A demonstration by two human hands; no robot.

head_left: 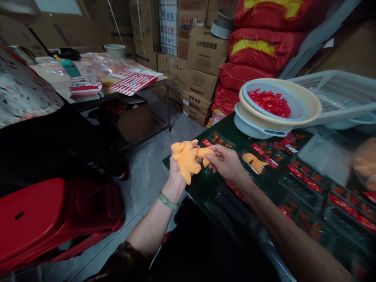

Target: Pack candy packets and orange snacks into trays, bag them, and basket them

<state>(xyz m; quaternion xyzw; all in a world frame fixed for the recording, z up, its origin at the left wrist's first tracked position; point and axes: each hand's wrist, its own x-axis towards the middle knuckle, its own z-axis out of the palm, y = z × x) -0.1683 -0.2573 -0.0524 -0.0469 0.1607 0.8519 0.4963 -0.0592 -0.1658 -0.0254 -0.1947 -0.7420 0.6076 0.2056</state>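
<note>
Holding: left hand [175, 172], fingers closed round orange sheets [186, 162]
Pinching: right hand [227, 162], fingers shut on one sheet
Beneath: trays [305, 184] on dark surface [204, 188]

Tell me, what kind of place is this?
Probably a small food-packing storeroom: stacked cardboard boxes and red sacks line the wall, and black trays with red packets fill the table where the left hand and right hand hold orange pieces.
</note>
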